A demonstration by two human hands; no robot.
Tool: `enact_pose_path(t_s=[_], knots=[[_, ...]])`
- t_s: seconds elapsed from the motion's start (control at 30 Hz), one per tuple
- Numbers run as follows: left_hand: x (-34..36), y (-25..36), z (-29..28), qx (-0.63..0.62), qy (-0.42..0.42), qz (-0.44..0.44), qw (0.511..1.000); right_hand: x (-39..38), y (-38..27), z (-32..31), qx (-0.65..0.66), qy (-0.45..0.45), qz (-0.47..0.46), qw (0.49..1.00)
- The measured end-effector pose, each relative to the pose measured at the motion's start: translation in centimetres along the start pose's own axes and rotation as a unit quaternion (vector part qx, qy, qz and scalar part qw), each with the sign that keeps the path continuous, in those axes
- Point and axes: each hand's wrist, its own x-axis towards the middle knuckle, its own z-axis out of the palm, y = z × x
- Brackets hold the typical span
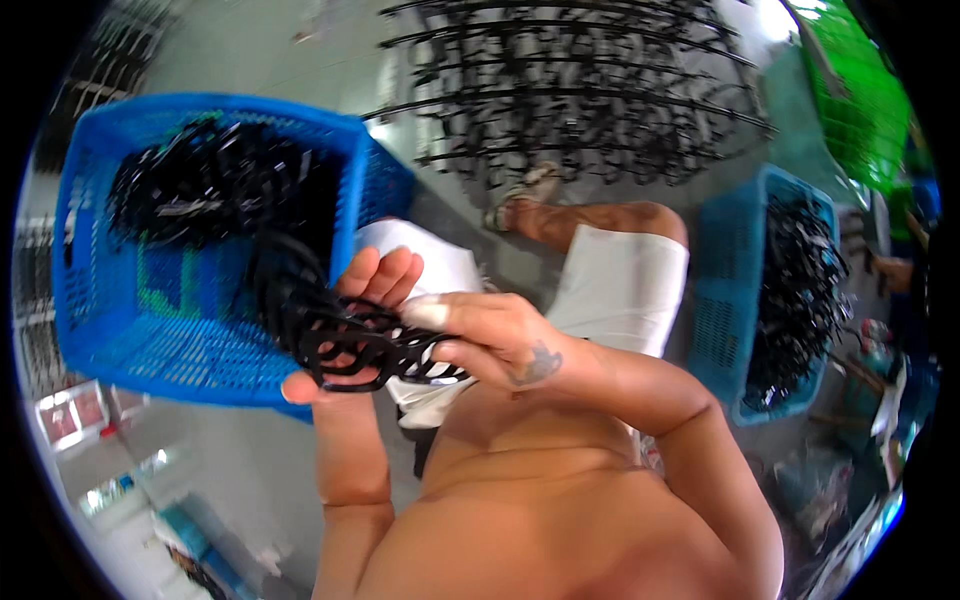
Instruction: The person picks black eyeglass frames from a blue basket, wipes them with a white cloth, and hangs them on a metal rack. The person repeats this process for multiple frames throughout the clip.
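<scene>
A stack of black open frames [290,300], shaped like eyeglass frames with rounded openings, lies across my left hand [380,278]. The left fingers curl up behind the stack and the thumb sits at its near side. From the right, my right hand [510,340] pinches the stack's right end between thumb and fingers. One right fingertip wears a white cover [427,314]. The stack's far left end is blurred, over the edge of a large blue basket [75,290]. Inside that basket lies a heap of similar black pieces [215,185].
A light-blue basket [725,290] heaped with black pieces [800,290] stands to my right. Ahead, a rack of dark rods [580,60] carries many small black parts. A green crate [860,110] is at the far right. My legs in white shorts [625,285] lie between the baskets.
</scene>
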Motion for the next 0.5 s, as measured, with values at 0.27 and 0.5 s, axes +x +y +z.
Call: enact_pose_path(t_s=[0.27, 0.5], knots=[[3.3, -4.6, 1.9, -0.147, 0.042, -0.054, 0.987, -4.0, -3.4, -4.1, -0.126, 0.101, 0.093, 0.983], [4.1, -6.6, 2.1, -0.29, 0.204, -0.173, 0.919, -5.0, -4.5, -6.2, -0.007, 0.041, 0.312, 0.949]])
